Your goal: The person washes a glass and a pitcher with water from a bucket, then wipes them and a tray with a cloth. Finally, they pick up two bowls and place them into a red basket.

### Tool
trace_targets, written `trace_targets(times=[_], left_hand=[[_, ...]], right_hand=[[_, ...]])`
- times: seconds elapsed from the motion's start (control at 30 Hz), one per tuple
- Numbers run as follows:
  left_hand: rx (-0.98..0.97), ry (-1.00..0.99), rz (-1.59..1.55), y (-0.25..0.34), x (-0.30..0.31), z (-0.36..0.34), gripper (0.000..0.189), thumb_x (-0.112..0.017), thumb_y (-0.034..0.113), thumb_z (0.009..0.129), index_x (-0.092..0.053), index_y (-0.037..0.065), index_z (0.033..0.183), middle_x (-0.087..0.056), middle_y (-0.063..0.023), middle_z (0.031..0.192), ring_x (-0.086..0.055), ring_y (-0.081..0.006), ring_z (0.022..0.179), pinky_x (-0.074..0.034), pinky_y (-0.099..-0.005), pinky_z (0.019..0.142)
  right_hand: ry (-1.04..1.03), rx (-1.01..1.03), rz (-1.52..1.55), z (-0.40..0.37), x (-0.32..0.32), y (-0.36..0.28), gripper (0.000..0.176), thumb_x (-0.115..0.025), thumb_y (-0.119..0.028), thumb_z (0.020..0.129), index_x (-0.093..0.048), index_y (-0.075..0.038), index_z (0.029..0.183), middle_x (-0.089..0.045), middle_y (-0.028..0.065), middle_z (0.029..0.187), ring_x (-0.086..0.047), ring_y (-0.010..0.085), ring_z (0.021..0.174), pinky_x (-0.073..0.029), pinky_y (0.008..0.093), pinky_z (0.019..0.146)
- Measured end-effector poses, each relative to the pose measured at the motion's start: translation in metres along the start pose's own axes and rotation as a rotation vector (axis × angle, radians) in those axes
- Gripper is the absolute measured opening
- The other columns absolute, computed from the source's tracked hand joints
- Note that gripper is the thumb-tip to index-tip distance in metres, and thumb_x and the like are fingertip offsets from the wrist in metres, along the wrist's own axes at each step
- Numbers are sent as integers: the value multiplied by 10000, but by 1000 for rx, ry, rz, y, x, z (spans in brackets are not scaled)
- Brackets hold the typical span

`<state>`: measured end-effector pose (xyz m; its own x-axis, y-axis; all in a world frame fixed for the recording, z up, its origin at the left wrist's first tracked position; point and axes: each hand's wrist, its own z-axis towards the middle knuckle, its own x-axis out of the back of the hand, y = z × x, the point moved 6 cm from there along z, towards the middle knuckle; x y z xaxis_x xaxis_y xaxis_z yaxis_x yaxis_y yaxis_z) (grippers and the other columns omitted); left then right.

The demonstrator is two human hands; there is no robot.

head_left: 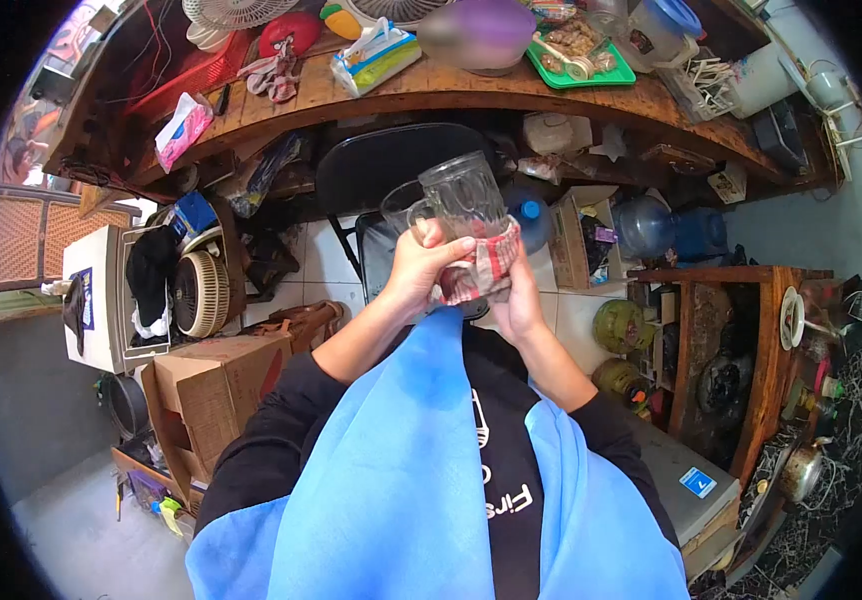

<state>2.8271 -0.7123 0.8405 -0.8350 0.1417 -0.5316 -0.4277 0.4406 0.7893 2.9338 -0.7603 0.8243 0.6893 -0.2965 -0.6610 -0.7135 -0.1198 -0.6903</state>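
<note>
Two clear glass mugs are held up at the centre of the head view. My left hand (419,262) is closed round the lower part of the left glass mug (403,207). A red and white checked cloth (479,270) wraps the bottom of the right glass mug (467,192), and my right hand (521,295) grips it through the cloth from the right. The left thumb lies against the cloth, so both hands are touching it. Both mugs stand side by side, tilted slightly.
Ahead is a wooden counter (431,97) with a green tray (606,75), a tissue pack (376,60) and a purple-lidded container. A black chair (396,155) stands beneath it. Cardboard boxes (236,385) sit left; a wooden shelf (721,275) with gas cylinders stands right.
</note>
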Motion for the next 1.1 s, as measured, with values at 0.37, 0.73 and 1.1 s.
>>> trace_targets(times=[0.37, 0.73, 1.1], left_hand=[[-478, -43, 1018, 25, -5, 6, 434, -706, 128, 660, -300, 80, 511, -372, -3, 453, -333, -87, 439, -286, -253, 409], [-727, -354, 1453, 37, -21, -3, 232, -661, 111, 589, -441, 52, 547, -482, -97, 545, -514, -279, 546, -401, -351, 489], [-742, -667, 1527, 41, -33, -18, 142, -594, 68, 506, -469, 75, 572, -513, -67, 604, -540, -263, 662, -448, -328, 552]], right_hand=[[130, -258, -354, 9, 44, -34, 330, -408, -310, 866, -547, -33, 981, -588, 67, 871, -572, 146, 783, -460, 295, 733], [-638, -233, -2120, 2, -32, -61, 196, -435, 14, 680, -555, 10, 834, -529, 228, 972, -518, 330, 899, -420, 320, 788], [-647, 146, -1020, -4, -48, -46, 293, -468, -82, 784, -477, -24, 1071, -502, 135, 1087, -481, 200, 990, -376, 295, 829]])
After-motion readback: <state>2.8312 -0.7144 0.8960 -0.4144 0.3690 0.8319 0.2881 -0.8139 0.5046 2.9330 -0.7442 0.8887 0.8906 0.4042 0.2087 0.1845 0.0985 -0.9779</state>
